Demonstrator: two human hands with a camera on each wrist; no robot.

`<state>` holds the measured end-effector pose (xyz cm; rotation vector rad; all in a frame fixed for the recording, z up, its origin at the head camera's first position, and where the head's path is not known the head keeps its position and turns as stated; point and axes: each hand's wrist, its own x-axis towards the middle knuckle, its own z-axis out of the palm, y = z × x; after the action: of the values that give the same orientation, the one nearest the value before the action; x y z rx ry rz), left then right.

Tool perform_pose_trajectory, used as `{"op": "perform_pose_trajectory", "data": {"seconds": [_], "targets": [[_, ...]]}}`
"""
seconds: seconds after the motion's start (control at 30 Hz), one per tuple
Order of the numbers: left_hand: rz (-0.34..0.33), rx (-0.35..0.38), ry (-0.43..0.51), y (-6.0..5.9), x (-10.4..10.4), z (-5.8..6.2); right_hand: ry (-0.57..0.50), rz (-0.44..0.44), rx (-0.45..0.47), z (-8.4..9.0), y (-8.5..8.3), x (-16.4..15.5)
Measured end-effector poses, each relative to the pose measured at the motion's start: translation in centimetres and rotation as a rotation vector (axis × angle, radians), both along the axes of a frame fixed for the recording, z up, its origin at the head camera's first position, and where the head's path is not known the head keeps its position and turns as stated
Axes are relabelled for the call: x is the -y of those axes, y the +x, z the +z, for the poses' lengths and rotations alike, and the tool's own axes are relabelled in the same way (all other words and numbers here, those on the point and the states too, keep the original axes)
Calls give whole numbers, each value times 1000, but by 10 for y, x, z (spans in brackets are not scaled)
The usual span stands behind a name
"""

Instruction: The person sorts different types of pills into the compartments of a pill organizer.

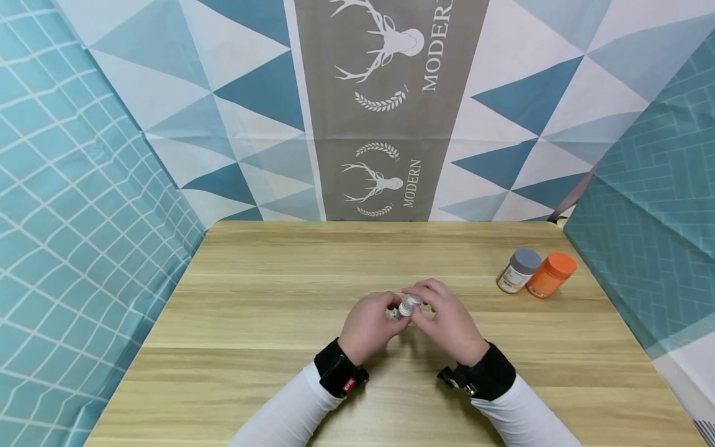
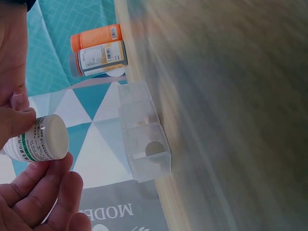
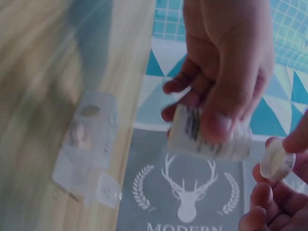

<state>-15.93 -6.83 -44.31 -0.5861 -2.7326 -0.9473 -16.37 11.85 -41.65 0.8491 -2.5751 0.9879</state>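
Both hands meet over the middle of the wooden table (image 1: 268,323). My left hand (image 1: 375,310) grips a small white bottle (image 1: 406,308) with a green-printed label (image 2: 41,140), held on its side. My right hand (image 1: 432,304) pinches the bottle's white cap (image 3: 276,161); in the right wrist view a small gap shows between the cap and the bottle (image 3: 192,130). Just beyond the hands a clear pill box (image 2: 144,139) lies on the table, with a few pills in its compartments (image 3: 82,134). The hands mostly hide it in the head view.
A grey-capped bottle (image 1: 518,270) and an orange bottle (image 1: 550,274) lie side by side at the table's far right. Patterned cloth walls (image 1: 84,248) close in the table at the left, back and right.
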Motion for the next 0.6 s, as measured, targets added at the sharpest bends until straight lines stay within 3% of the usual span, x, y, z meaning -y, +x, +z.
{"op": "perform_pose_trajectory", "data": {"seconds": [0.33,0.6], "targets": [[20,4,16,-1,-2,-1,37,-202,180,-3,-27,-35],[19,-3,19,0,-3,-1,169,-238,294,-17,-39,-52]]}}
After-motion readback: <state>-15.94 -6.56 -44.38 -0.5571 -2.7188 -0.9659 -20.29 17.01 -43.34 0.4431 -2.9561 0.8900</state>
